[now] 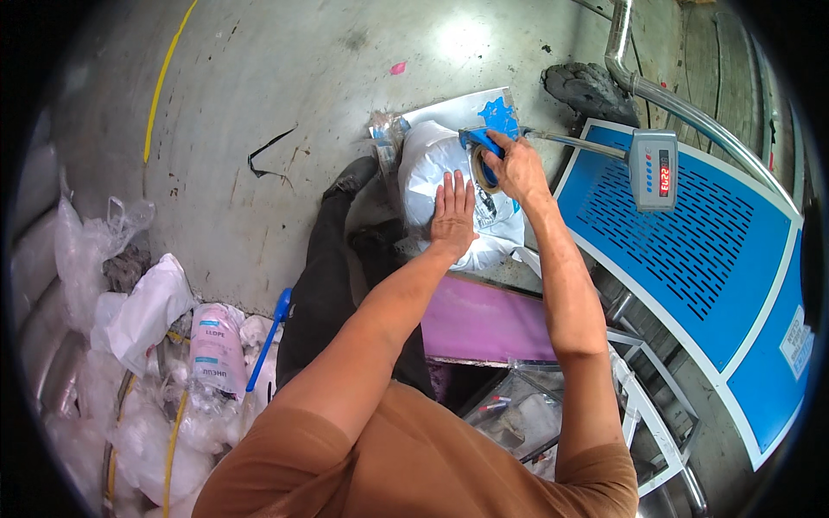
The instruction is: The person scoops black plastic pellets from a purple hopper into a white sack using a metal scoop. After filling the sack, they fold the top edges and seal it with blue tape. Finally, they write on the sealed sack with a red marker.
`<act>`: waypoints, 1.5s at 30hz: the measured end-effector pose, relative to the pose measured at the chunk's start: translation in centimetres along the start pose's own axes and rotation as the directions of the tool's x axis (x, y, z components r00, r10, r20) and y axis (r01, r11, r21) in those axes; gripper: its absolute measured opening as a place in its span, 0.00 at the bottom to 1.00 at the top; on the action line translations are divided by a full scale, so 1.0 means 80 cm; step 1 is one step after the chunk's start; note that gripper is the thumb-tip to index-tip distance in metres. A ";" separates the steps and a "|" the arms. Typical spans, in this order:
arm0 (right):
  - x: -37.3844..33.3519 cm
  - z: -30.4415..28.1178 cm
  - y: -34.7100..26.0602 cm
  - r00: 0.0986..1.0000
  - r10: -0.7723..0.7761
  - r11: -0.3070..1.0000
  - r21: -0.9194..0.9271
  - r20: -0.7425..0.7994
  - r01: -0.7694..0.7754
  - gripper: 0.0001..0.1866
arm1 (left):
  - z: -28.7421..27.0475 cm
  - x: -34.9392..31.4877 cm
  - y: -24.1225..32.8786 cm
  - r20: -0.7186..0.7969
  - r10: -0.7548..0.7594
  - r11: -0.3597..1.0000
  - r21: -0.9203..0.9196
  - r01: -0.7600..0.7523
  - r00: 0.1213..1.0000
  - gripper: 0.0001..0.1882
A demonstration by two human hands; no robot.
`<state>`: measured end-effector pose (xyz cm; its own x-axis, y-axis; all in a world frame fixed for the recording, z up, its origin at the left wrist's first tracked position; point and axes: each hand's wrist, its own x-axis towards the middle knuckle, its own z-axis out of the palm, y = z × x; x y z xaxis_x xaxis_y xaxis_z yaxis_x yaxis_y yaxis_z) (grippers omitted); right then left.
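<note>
R hand (516,171) wrapped round blue tape dispenser (477,136), handle mostly hidden; L hand (453,216) spread flat on wht bag (425,168), print (490,207) part-covered, illegible; scale display (664,178) w/ red digits.

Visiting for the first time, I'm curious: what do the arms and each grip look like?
Human arms, in short, plain brown sleeves that end above the elbows; the forearms are bare. The left grip and right grip are ordinary ungloved hands. No watch, bracelet or cable shows on either side.
</note>
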<state>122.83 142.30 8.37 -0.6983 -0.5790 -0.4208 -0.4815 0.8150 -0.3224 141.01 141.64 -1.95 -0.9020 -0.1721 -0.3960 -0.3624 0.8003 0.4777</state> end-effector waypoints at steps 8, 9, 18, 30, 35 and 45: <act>-0.004 0.000 0.006 0.993 -0.105 0.994 -0.020 0.053 0.107 0.22 | 0.002 -0.007 0.003 -0.001 0.011 1.000 -0.019 -0.011 1.000 0.66; -0.006 0.000 0.007 0.993 -0.105 0.994 -0.015 0.052 0.106 0.23 | 0.004 -0.007 0.003 -0.004 0.012 1.000 -0.020 -0.012 1.000 0.66; -0.127 -0.003 0.033 0.997 -0.014 0.998 0.060 -0.070 0.018 0.25 | 0.000 -0.006 0.014 0.004 -0.006 0.999 0.042 0.005 1.000 0.64; -0.452 0.078 0.166 0.960 0.270 0.956 0.102 0.073 -0.276 0.41 | 0.005 -0.003 0.021 -0.122 0.124 0.987 0.113 -0.110 0.985 0.62; -0.516 0.109 0.185 0.947 0.308 0.942 0.106 0.094 -0.317 0.42 | 0.003 -0.006 0.020 -0.099 0.119 0.981 0.168 -0.101 0.988 0.62; -0.384 0.199 0.217 0.922 0.365 0.905 -0.281 0.132 -0.318 0.25 | -0.001 -0.006 0.028 -0.107 0.064 0.980 0.193 -0.043 0.992 0.62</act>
<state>144.32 173.89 2.19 -0.7491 -0.2395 -0.6177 -0.3631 0.9283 0.0804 140.59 143.45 -0.66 -0.9432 -0.1808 -0.2786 -0.2716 0.9026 0.3340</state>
